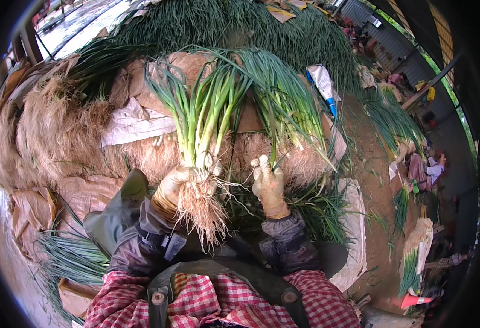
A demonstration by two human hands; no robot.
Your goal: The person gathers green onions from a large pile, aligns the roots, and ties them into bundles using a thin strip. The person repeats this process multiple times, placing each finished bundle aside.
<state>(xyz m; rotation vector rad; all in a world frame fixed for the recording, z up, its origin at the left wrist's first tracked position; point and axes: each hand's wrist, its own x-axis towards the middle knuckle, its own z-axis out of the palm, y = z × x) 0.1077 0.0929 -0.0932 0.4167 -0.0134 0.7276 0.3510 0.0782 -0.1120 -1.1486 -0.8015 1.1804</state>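
My left hand (173,190), in a pale work glove, is closed around a bunch of green onions (204,126) just above the roots. The leaves point away from me and the tangled roots (200,210) hang below the fist. My right hand (268,188), gloved too, is to the right of the bunch with its fingers curled in. Thin strands show at its fingertips, but I cannot make out what they pinch. Just beyond it, a second pile of green onions (289,115) lies with its roots toward me.
A large heap of green onions (240,24) fills the far side. Stacked bundles with brown roots (48,123) lie at left, under sacking (136,124). Loose onions (78,251) are at lower left. A white sack (352,235) lies at right, and a traffic cone (415,300) lies farther right.
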